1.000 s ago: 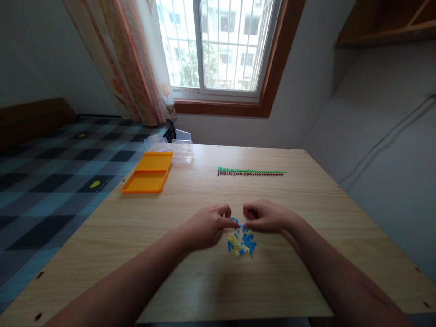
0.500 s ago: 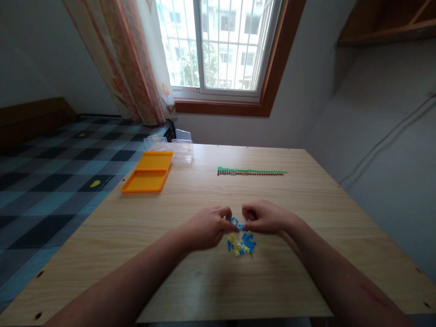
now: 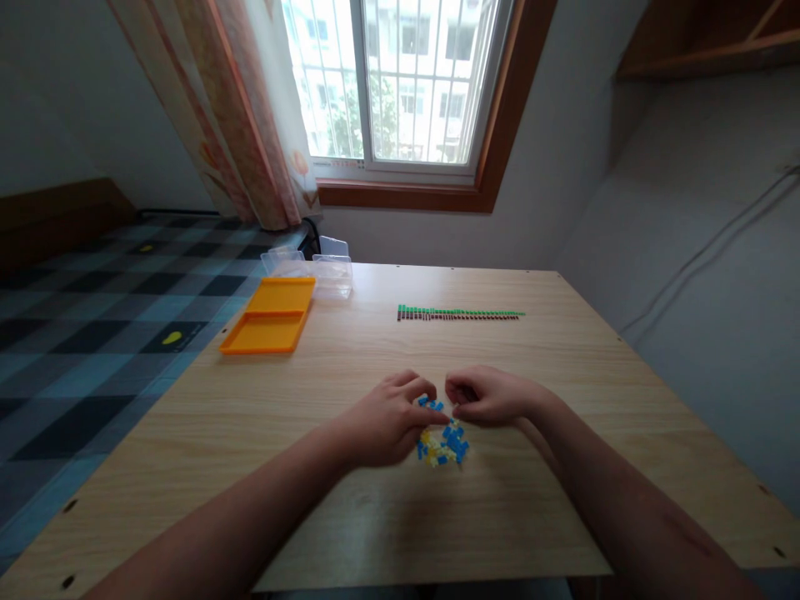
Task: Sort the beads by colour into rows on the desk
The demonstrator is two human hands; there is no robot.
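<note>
Small blue and yellow plastic pieces (image 3: pixel 457 444) lie in a loose pile on the wooden table, with a few blue pieces (image 3: pixel 430 403) just behind it. My left hand (image 3: pixel 391 419) reaches over the pile's upper left side. Its fingers are apart, one stretched toward my right hand, and I see nothing held in it. On the other side, my right hand (image 3: pixel 493 395) rests with curled fingers, thumb and fingertip close together at the pile's upper right edge. Whatever it pinches, if anything, is too small to make out.
Farther back, small green and dark brown pieces (image 3: pixel 459 314) stand in two long rows. At the back left lie an orange two-part tray (image 3: pixel 275 315) and clear plastic boxes (image 3: pixel 332 279). A bed with a checked cover (image 3: pixel 156 308) adjoins the table's left side.
My left hand has shifted slightly right, its outstretched finger now nearer my right fingertips. My right hand has barely moved. The view has shifted a little.
</note>
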